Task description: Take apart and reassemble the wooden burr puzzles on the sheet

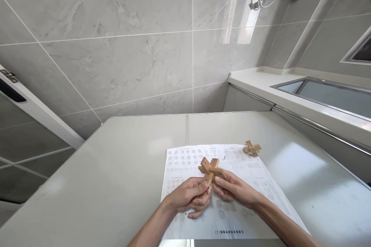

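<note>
Facing gray tiled wall (121, 61) over pale tabletop (139, 170), holding wooden cross (211, 170) above printed sheet (257, 225), pinched at near bar by thumb and fingers of left hand (193, 196), at right-side bar by those of right hand (236, 188). Looks mostly joined, with bars crossing at centre; can't tell whether fully seated or how much left to fit. Also seeing second wooden cross (252, 148) lying at sheet's upper right corner, apart from hands, apparently already together

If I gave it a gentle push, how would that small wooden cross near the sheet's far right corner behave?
The wooden cross would probably slide or tip rather than roll, because its arms jut out several ways. It looks like solid wood, so likely stiff. The thin printed sheet might shift too.
</note>
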The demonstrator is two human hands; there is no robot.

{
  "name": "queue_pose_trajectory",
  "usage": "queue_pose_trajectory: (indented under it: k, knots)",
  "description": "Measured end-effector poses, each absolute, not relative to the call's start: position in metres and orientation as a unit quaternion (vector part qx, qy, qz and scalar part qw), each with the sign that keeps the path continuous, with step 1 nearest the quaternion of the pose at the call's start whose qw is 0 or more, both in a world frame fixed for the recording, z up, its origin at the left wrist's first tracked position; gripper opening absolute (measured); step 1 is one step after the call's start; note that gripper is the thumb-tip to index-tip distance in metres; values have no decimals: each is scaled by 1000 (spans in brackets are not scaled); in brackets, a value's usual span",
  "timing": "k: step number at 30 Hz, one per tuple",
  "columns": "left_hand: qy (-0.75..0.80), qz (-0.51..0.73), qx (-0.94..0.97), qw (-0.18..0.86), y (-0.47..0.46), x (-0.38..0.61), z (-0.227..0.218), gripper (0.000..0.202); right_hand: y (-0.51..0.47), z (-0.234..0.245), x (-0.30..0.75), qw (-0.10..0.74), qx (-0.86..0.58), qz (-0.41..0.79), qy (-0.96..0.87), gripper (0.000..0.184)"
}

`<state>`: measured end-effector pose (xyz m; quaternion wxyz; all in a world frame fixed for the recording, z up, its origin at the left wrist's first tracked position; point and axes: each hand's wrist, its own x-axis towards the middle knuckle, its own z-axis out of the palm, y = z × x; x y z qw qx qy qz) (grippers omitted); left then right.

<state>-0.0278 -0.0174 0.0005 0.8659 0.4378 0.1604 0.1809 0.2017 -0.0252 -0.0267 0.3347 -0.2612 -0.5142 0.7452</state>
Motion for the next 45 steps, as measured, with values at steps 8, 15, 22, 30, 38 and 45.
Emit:
queue_pose_trajectory:
  k: [8,15,22,30,38,45]
  knots:
    - [234,258,416,840,-12,-26,-5,46,-23,-22,202,362,-277,758,-466,39]
    - [298,282,414,813,-11,-25,0,46,-8,-28,212,485,-319,744,-331,33]
    - [323,311,397,801,-9,-24,-2,46,11,-41,228,576,-343,686,-283,26]
    - [328,315,386,803,-6,-26,-7,42,20,-48,240,618,-304,693,-214,28]
    - [327,322,382,802,-6,-28,-9,38,18,-49,238,621,-312,690,-204,29]
    - [336,321,379,800,-7,-27,-6,40,4,-40,223,530,-340,742,-231,36]
